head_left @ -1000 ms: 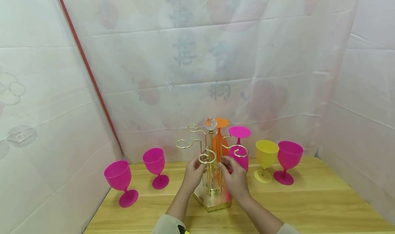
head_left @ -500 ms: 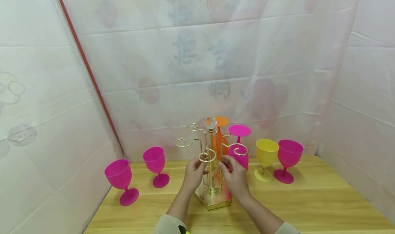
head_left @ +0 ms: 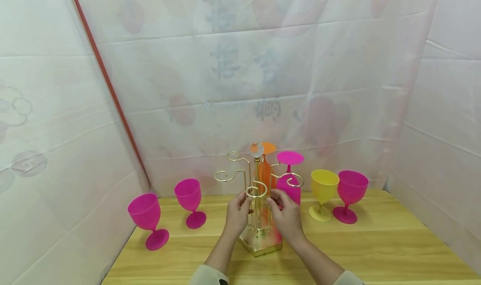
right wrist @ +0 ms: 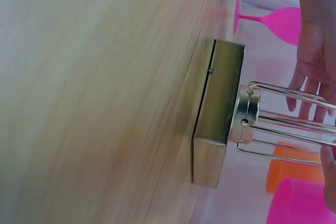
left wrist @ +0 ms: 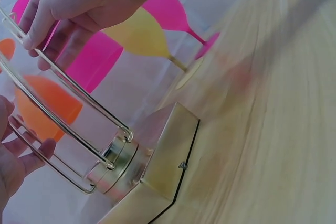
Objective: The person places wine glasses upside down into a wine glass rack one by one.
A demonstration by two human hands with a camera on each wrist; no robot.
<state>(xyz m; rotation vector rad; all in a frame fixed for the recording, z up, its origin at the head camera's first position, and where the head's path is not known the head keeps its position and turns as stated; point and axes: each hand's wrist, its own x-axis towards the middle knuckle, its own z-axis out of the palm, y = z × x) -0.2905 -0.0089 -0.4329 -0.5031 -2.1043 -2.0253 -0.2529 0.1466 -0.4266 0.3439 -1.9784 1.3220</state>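
A gold wire stemware rack (head_left: 260, 242) stands on the table, with curled hooks around a central post and a clear ball on top. On its left side my left hand (head_left: 236, 216) holds a wire upright between thumb and fingers. My right hand (head_left: 288, 220) pinches an upright on the right side, as the left wrist view also shows. An orange goblet (head_left: 267, 174) and a pink goblet (head_left: 288, 184) hang upside down from the rack's far side. The rack and right hand partly hide them. Some left fingertips are hidden behind the wires.
Two magenta goblets, one nearer (head_left: 144, 213) and one farther (head_left: 188, 196), stand upright on the left of the wooden table (head_left: 357, 251). A yellow goblet (head_left: 325, 185) and another magenta goblet (head_left: 352, 189) stand upright on the right. White printed sheets surround the table.
The rack has turned slightly: its front hook has shifted right, and the hanging orange and pink goblets have shifted a little left. Both hands stay on the uprights.
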